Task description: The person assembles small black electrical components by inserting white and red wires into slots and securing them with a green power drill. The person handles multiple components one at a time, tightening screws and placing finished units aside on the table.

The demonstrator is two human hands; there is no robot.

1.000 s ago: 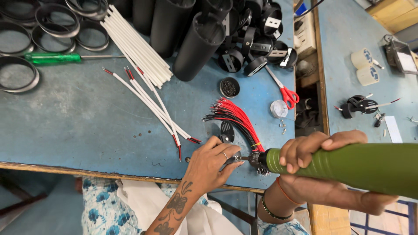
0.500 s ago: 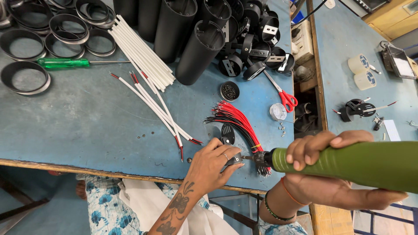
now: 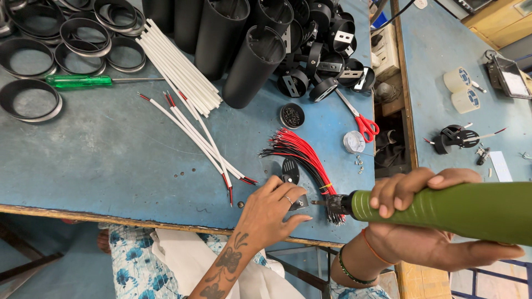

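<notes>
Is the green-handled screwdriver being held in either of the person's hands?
No: the green-handled screwdriver lies untouched on the blue table, while the right hand grips a green power tool.
</notes>
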